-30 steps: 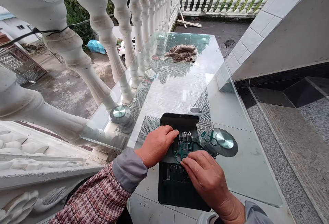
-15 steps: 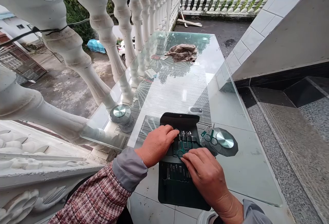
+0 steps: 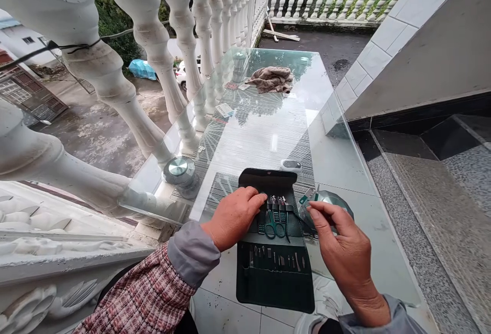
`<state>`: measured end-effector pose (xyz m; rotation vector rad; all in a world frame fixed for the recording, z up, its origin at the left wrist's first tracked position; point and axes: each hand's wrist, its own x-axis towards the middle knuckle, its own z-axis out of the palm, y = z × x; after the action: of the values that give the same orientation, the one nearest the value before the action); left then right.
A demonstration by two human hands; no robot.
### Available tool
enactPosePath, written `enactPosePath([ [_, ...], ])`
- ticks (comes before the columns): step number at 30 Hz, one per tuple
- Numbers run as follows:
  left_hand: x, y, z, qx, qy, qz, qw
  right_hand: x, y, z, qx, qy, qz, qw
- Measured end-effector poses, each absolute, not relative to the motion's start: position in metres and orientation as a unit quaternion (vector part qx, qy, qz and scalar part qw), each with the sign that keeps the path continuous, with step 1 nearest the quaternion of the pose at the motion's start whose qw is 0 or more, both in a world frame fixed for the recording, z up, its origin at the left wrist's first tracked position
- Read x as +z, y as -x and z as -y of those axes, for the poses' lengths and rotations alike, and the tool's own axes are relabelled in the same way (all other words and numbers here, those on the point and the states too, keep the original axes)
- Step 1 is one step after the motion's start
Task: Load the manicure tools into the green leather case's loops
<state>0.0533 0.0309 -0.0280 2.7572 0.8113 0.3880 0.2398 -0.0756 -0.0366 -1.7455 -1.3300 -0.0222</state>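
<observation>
An unfolded dark green manicure case [image 3: 274,293] hangs over the near edge of the glass table. Green-handled scissors [image 3: 275,229] sit in its upper part beside nail clippers [image 3: 283,216]; several slim metal tools fill the lower row. My left hand [image 3: 233,216] grips the left edge of the case, thumb and fingers closed. My right hand [image 3: 343,244] is right of the case, its thumb and forefinger pinched at the small green scissors [image 3: 316,195] on the glass. The handle loops of those scissors are hidden by the fingers. A small green-ended metal tool [image 3: 306,197] lies beside them.
The glass table [image 3: 345,170] bears a white remote-like object [image 3: 291,164], a crumpled brown cloth [image 3: 271,79] and a card [image 3: 224,110]. White balusters [image 3: 153,42] line the left. Stone steps [image 3: 425,206] are on the right.
My right hand has left the scissors in the case and moved right and up to the small scissors on the table. My left hand stays on the case.
</observation>
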Motion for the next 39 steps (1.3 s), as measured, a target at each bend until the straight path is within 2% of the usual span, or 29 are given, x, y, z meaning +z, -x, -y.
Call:
enactPosePath([
  [7,-0.028,-0.054,-0.031,0.152,-0.937,-0.294,0.108,-0.047,-0.231,0.075,-0.003,0.669,0.626,0.399],
  [13,-0.031,-0.054,-0.031,0.162,-0.937,-0.295,0.095,-0.050,-0.230,0.074,-0.001,0.671,0.626,0.397],
  [22,-0.031,-0.052,-0.032,0.171,-0.936,-0.295,0.082,-0.029,-0.285,0.071,0.058,0.785,0.392,0.477],
  [29,-0.033,-0.053,-0.033,0.180,-0.935,-0.297,0.067,-0.043,-0.302,0.069,-0.018,0.801,0.531,0.276],
  [34,-0.032,-0.052,-0.033,0.183,-0.931,-0.308,0.067,-0.051,-0.291,0.063,-0.072,0.759,0.602,0.238],
  [39,-0.032,-0.049,-0.034,0.190,-0.925,-0.322,0.068,-0.055,-0.288,0.061,-0.070,0.735,0.643,0.204],
])
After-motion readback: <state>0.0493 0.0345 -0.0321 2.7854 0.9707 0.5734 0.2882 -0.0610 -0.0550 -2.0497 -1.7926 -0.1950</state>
